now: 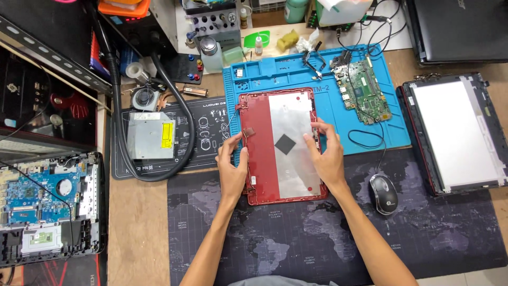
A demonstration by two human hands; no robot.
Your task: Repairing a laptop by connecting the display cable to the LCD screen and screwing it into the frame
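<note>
A red laptop lid shell (262,159) with a silver foil lining and a small black square in its middle lies on the desk, half on the blue work mat (275,74). My left hand (232,169) grips its left edge, thumb on the red rim. My right hand (325,153) rests on the right side, fingers curled over the right edge near the hinge. Both hands hold the shell flat.
A green circuit board (364,90) and tweezers lie on the blue mat. A black mouse (383,194) sits right of the shell. A bare screen panel (457,135) lies far right. An optical drive (151,135), a black hose and an opened laptop base (47,206) sit on the left.
</note>
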